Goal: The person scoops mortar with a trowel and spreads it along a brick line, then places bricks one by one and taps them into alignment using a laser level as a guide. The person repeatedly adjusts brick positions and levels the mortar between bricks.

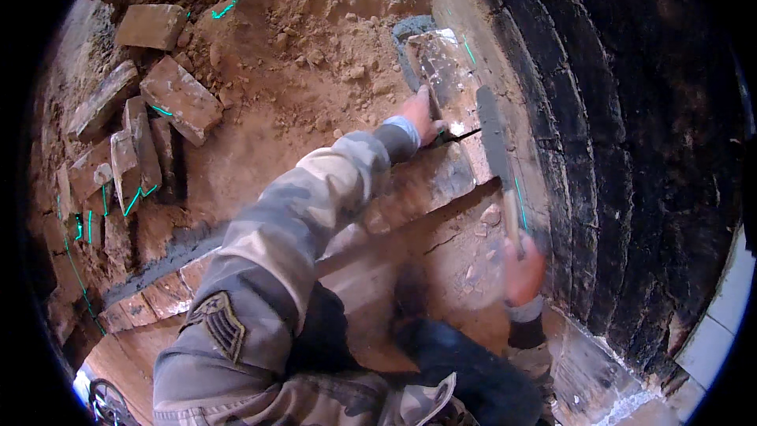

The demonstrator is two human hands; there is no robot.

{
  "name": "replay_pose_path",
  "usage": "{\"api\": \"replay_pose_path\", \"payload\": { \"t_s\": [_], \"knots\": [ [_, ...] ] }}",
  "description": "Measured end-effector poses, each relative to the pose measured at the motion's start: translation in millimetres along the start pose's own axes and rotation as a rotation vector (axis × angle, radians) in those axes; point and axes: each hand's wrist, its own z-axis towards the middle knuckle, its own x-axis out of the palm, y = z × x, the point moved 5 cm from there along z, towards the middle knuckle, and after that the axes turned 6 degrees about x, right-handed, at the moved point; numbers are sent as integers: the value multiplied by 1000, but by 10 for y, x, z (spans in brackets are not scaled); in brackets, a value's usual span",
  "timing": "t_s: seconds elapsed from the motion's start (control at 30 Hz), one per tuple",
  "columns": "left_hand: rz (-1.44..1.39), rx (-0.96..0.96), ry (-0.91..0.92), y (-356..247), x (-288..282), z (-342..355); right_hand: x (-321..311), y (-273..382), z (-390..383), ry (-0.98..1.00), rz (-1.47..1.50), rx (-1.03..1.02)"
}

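A large worn brick (443,71) with whitish patches lies at the end of a brick course, beside the wall. My left hand (423,116) grips its near left edge, fingers curled against it; part of the hand is turned away. Wet grey mortar (408,35) shows along the brick's far left side. In my right hand (523,270), closed around the light handle, is a trowel (492,130). Its long grey blade runs upright along the brick's right edge, close to the wall. The right hand is a little blurred.
A blackened, curved brick wall (599,110) rises on the right. Loose bricks (181,100) are heaped at the left on reddish rubble (276,95). The brick course (165,294) with a mortar strip (169,262) runs under my left arm. White tiles (714,347) lie at lower right.
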Motion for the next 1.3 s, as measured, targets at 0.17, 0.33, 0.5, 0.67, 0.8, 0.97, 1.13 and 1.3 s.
{"api": "replay_pose_path", "payload": {
  "t_s": [0.17, 0.33, 0.5, 0.67, 0.8, 0.97, 1.13, 1.3],
  "knots": [
    [-16, -31, 27, 109, -954, -316, 500, 792, 9, 456, 697, 251],
    [-155, 70, 133, -893, -2450, -1471, 1244, 1528, 353, 681, 1151, 510],
    [-216, 101, 86, -1900, -3261, -3151, 2076, 1936, 578, 592, 1376, 531],
    [-476, -203, -181, -1802, -3162, -4097, 2473, 2110, 674, 489, 1507, 574],
    [-424, 51, -99, -1720, -3266, -4173, 2361, 1978, 531, 388, 1458, 591],
    [-496, 20, 0, -1714, -3247, -4173, 2230, 1765, 388, 383, 1418, 600],
    [-554, 51, 33, -1721, -3257, -4168, 2028, 1823, 275, 473, 1364, 587],
    [-644, 71, 44, -1778, -3149, -4102, 1935, 1390, 321, 477, 1196, 584]
  ]
}}
